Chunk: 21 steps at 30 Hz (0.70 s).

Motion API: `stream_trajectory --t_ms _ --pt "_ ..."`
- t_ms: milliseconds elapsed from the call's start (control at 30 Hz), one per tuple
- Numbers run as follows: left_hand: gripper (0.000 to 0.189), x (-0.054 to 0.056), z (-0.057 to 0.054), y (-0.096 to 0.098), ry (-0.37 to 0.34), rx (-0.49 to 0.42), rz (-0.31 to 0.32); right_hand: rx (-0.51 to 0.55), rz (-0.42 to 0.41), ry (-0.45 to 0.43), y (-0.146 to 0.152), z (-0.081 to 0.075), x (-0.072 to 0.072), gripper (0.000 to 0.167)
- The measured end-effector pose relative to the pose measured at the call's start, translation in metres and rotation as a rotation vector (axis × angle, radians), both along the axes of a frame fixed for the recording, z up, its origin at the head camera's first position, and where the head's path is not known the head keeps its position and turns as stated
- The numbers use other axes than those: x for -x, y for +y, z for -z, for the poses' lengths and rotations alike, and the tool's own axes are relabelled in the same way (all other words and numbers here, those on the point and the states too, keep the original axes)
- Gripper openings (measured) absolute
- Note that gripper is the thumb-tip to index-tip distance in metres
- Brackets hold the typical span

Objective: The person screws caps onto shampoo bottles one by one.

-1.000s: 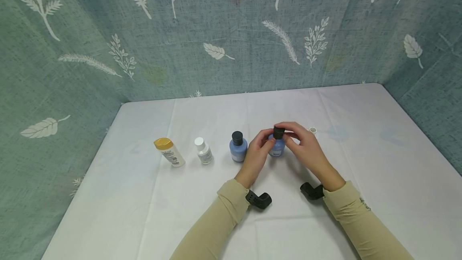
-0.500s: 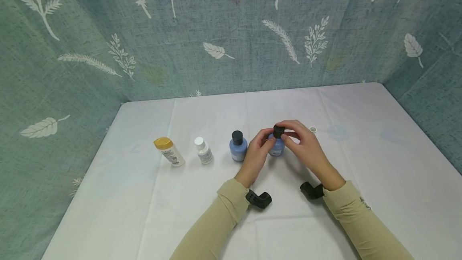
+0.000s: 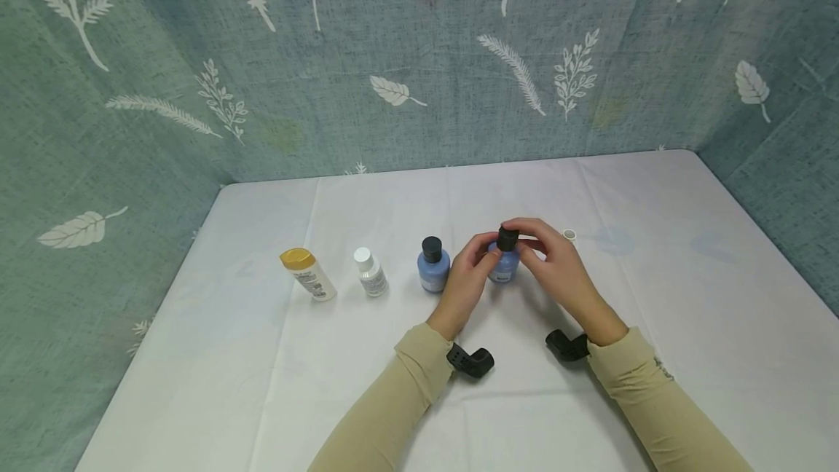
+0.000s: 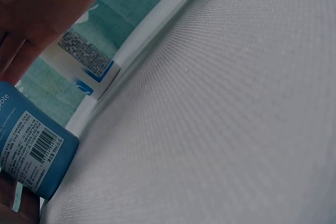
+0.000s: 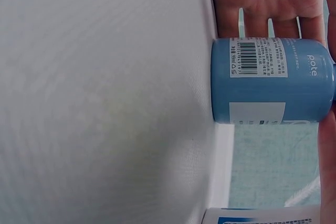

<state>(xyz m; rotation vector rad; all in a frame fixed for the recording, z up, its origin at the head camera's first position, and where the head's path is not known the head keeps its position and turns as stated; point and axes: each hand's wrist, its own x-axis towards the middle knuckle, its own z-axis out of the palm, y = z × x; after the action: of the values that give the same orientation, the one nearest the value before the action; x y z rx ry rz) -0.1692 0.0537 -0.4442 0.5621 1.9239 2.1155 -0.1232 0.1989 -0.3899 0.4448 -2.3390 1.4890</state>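
A blue bottle [image 3: 503,270] with a black cap [image 3: 507,239] stands upright on the white-covered table, between my hands. My left hand [image 3: 465,277] grips its body from the left side. From the right, my right hand [image 3: 560,268] pinches the cap between thumb and fingers. Printed labels and a barcode show on the blue bottle [image 5: 262,87] in the right wrist view, where the cap lies mostly out of frame. A second blue bottle [image 3: 433,273], also black-capped, stands just left of my left hand.
Farther left are a white-capped bottle [image 3: 371,279] and a cream bottle with a yellow cap [image 3: 311,279]. Behind my right hand a white round top [image 3: 569,234] shows, mostly hidden. Patterned green cloth [image 3: 419,57] hangs around the table's back and sides.
The right thumb and fingers shift slightly at the cap. Both hands and all the bottles otherwise stay in place.
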Motion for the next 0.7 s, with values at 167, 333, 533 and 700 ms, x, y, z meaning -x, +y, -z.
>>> stream_trajectory --t_ms 167,333,533,700 --pt "0.026 0.005 0.01 0.002 0.017 0.014 -0.016 -0.008 0.012 -0.013 0.0 0.0 0.0 0.03" --pt "0.027 0.005 0.011 0.003 0.028 0.001 -0.013 0.002 -0.008 0.008 0.0 0.002 0.002 0.029" --pt "0.027 0.002 0.005 0.001 -0.004 -0.007 -0.005 -0.006 -0.014 0.031 0.001 0.002 0.002 0.028" --pt "0.028 -0.006 -0.01 -0.002 0.002 -0.002 -0.002 0.001 -0.022 0.039 0.001 0.002 0.002 0.028"
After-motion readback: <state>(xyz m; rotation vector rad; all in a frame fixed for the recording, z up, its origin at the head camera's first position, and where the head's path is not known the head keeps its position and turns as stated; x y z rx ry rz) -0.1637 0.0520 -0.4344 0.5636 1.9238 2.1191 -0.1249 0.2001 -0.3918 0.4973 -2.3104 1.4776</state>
